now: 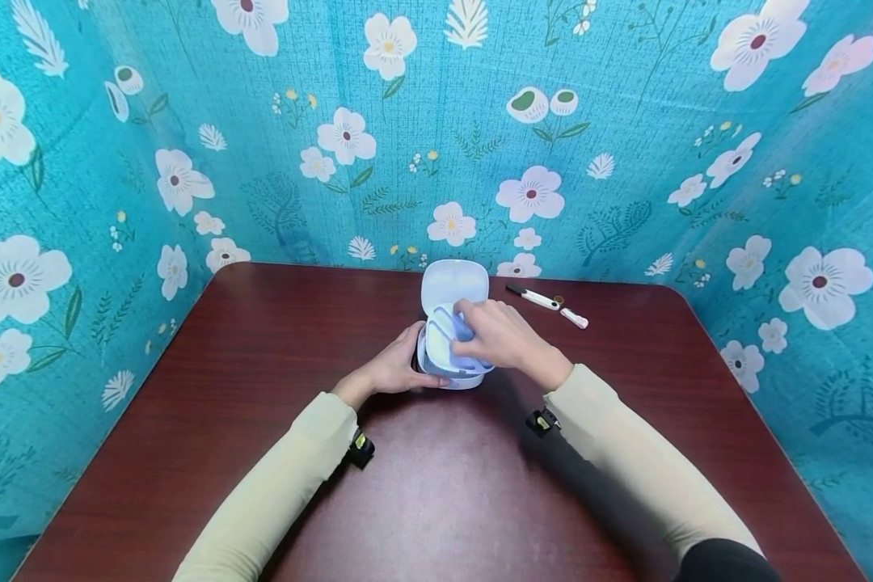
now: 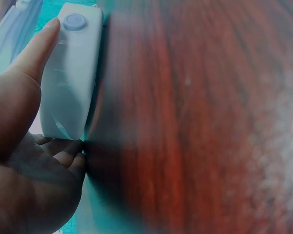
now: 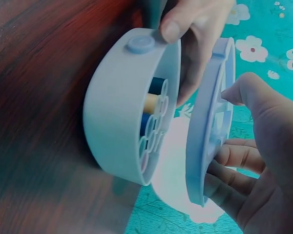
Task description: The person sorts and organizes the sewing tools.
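“Thread box (image 3: pixel 119 105), pale and round-cornered, on the red-brown table (image 1: pixel 436 485), toward 12 o'clock of the table's middle. Taking the box as the hub of a dial in the head view, where does its lid (image 1: pixel 455 281) stand?”

“At 12 o'clock, swung fully up. The right wrist view shows the interior, with spools (image 3: pixel 151 103) of dark and yellowish tones set in a row of round holders.”

“And the left hand (image 1: pixel 395 364)?”

“At 9 o'clock, gripping the box: fingers curved round its end, thumb along the 6 o'clock wall with its tip just beside the round button (image 3: pixel 140 44).”

“How are the fingers of the right hand (image 1: pixel 502 335) placed?”

“Toward 2 o'clock, narrowed on a pale-blue tray (image 3: pixel 200 129), thumb opposite fingers. The tray is tilted above the box's opening; a gap between the two is plain in the right wrist view. Which inner part of the tray each fingertip meets, I cannot tell.”

“Which objects lie farther out?”

“Near 2 o'clock, a slim black-and-white tool (image 1: pixel 533 297); between 2 and 3, a short white piece (image 1: pixel 574 318). Beyond the table's edge at 12 hangs a flowered turquoise curtain (image 1: pixel 407 73).”
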The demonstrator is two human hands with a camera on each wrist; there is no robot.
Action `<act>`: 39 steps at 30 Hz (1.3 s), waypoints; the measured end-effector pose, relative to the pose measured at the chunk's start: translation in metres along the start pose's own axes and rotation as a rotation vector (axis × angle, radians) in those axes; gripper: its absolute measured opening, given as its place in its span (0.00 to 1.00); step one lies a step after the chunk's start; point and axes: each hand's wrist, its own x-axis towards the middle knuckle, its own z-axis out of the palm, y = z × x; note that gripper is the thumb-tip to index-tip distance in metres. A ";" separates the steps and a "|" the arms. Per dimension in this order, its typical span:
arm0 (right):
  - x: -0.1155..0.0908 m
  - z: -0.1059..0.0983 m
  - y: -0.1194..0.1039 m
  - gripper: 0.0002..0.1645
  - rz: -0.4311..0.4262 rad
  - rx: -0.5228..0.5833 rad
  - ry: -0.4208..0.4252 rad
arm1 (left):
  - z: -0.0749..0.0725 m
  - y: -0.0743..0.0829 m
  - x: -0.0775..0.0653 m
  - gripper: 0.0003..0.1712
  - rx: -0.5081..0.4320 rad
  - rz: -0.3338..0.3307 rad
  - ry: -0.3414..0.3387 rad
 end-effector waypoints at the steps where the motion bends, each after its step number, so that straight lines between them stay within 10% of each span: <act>1: 0.001 0.002 0.001 0.27 0.002 -0.003 0.001 | 0.000 -0.001 0.000 0.64 0.000 -0.004 -0.001; 39: 0.013 0.034 0.002 0.19 0.030 -0.028 -0.082 | 0.001 0.001 -0.001 0.62 -0.028 0.017 0.018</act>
